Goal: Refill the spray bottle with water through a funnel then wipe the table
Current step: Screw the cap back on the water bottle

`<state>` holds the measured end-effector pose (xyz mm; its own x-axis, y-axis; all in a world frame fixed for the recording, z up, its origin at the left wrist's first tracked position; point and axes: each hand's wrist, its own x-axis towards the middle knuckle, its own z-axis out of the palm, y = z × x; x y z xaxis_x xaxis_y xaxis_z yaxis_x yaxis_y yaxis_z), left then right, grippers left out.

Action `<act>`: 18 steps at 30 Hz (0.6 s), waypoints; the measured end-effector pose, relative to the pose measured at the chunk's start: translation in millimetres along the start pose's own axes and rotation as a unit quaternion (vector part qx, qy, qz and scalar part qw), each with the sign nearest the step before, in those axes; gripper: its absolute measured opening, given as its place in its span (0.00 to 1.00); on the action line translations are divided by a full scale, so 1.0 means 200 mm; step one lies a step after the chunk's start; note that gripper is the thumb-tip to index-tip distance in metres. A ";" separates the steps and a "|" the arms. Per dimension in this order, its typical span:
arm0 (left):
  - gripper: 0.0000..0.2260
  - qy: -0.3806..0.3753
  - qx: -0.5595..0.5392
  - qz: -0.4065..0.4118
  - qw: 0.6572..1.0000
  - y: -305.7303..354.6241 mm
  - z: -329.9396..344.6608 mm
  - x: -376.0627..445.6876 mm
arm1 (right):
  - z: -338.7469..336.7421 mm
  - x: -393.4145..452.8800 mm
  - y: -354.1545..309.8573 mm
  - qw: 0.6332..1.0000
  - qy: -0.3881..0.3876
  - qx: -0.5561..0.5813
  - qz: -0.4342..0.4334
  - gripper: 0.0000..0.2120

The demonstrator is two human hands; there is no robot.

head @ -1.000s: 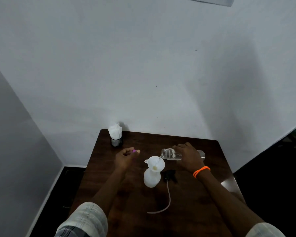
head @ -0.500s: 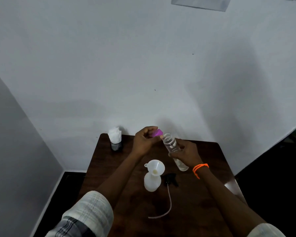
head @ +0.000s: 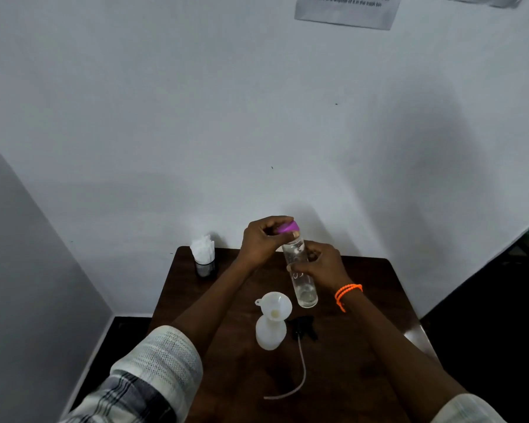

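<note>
White spray bottle [head: 270, 332] upright on table, white funnel [head: 275, 306] in neck. Black spray head [head: 304, 326] with tube lies beside. Clear water bottle [head: 300, 274] held upright, purple cap [head: 286, 228] on top.

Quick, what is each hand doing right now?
Left hand: pinches the purple cap on top of the clear bottle.
Right hand: grips the clear bottle around its middle.

On the desk [head: 364, 346] the spray bottle [head: 270, 332] stands near the middle with the funnel [head: 275, 306] seated in its neck. Just right of it lies the spray head [head: 304, 326], its tube [head: 300, 374] trailing toward the near edge. Behind them the water bottle [head: 300, 276] is held above the desk, the left hand [head: 261, 242] on its cap [head: 287, 227], the right hand [head: 321, 265] around its body. A tissue holder [head: 204, 259] stands at the far left corner against the wall [head: 257, 117].
</note>
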<state>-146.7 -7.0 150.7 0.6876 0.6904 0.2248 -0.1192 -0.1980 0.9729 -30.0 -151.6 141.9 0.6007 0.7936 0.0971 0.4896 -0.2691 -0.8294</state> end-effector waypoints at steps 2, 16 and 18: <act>0.17 -0.016 0.030 0.017 0.999 0.01 0.00 0.00 | 0.00 0.01 -0.01 1.000 0.002 -0.003 0.002 0.16; 0.13 -0.006 -0.056 -0.007 0.998 0.04 -0.04 0.03 | -0.02 0.03 -0.05 0.996 0.012 0.088 0.021 0.16; 0.09 0.006 -0.097 -0.026 0.995 0.04 -0.03 0.02 | -0.02 0.03 -0.06 0.995 0.014 0.098 0.026 0.16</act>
<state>-148.4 -1.7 160.4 0.6880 0.7048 0.1730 -0.2205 -0.0240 0.9751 -29.5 -145.4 153.7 0.6408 0.7649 0.0648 0.3267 -0.1953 -0.9247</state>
